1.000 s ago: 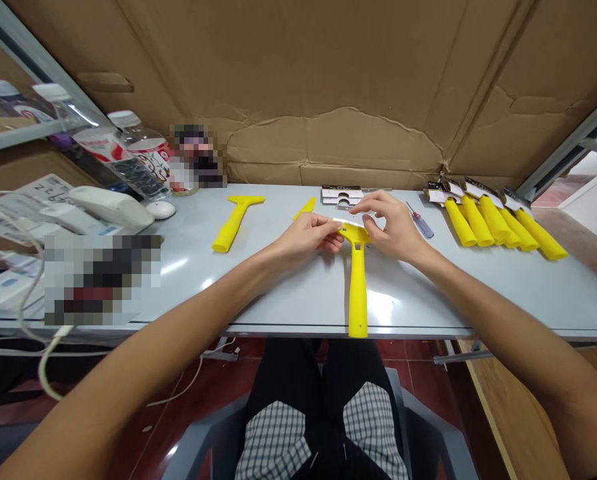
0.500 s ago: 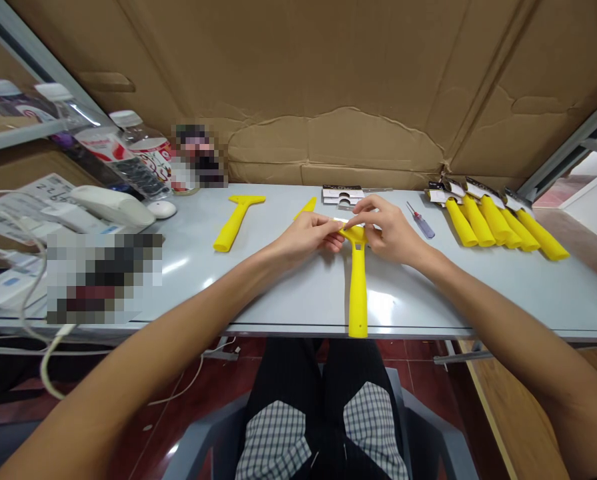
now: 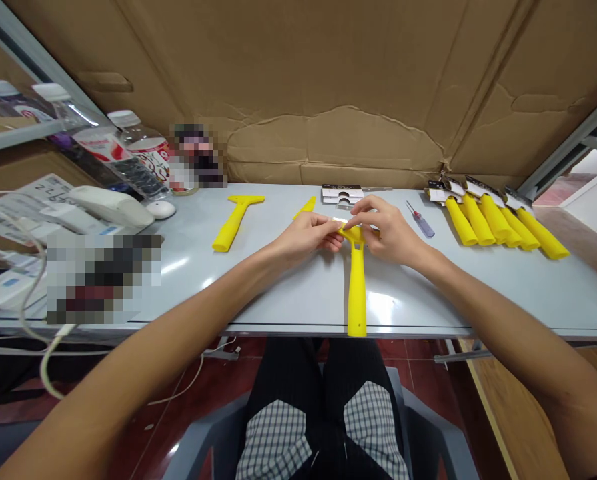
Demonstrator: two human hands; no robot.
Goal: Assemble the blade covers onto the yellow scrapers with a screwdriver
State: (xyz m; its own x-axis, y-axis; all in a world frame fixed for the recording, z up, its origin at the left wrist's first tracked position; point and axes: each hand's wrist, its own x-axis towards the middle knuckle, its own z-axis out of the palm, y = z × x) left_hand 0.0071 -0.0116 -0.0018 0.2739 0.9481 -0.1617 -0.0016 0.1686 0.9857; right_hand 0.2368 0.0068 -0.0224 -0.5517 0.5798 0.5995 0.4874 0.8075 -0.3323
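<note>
A yellow scraper [image 3: 357, 287] lies on the table with its handle toward me, the handle's end at the front edge. My left hand [image 3: 312, 235] pinches the left side of its head. On the right side, my right hand [image 3: 385, 230] grips the head between thumb and fingers, with the index finger on its far edge. A pale strip shows along that edge between my fingertips; much of the head is hidden by my fingers. Just behind my left hand lies a pointed yellow piece [image 3: 305, 207].
Another yellow scraper [image 3: 234, 223] lies left. Black-and-white cards [image 3: 341, 195] are at the back. A screwdriver [image 3: 420, 220] lies right of my hand, beside several carded yellow scrapers [image 3: 495, 220]. Bottles [image 3: 145, 150], a white mouse [image 3: 161, 209] and cables crowd the left.
Both hands keep their grip on the scraper's head. The scraper's handle has shifted very slightly left in view; little else differs.
</note>
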